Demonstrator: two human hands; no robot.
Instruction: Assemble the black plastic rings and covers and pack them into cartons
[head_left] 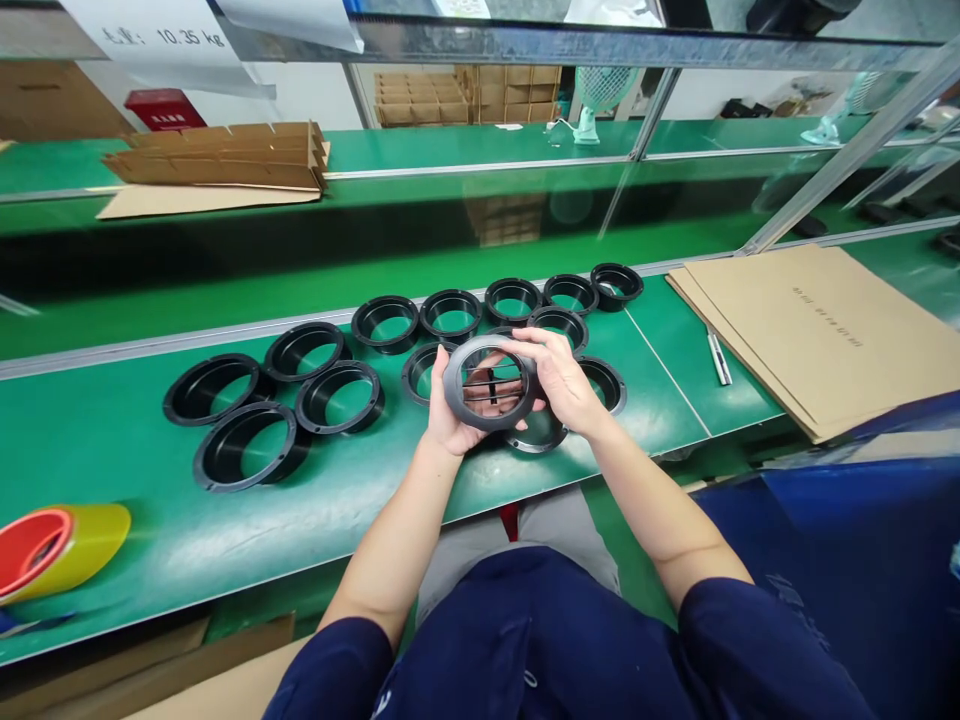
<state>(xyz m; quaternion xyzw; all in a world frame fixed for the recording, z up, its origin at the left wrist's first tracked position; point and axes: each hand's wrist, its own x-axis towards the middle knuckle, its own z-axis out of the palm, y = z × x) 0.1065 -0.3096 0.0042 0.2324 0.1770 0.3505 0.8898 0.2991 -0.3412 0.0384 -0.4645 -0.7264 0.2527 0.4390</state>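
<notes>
A round dark grey ring (455, 385) with thin crossing bars inside its opening is held up above the green bench. My left hand (448, 420) grips its left and lower side, with the thumb along the rim. Around the top and right side of the same ring are the fingers of my right hand (562, 380). Behind and beside my hands, several black flanged rings (386, 323) lie on the bench, some partly hidden by the hands. More black rings (251, 445) rest to the left.
A roll of yellow tape (97, 540) is at the bench's left end. Flat cardboard sheets (840, 330) lie at the right beside a cutter knife (718, 358). Cardboard dividers (225, 160) sit on the far shelf, and a metal frame post (847, 150) slants up at the right.
</notes>
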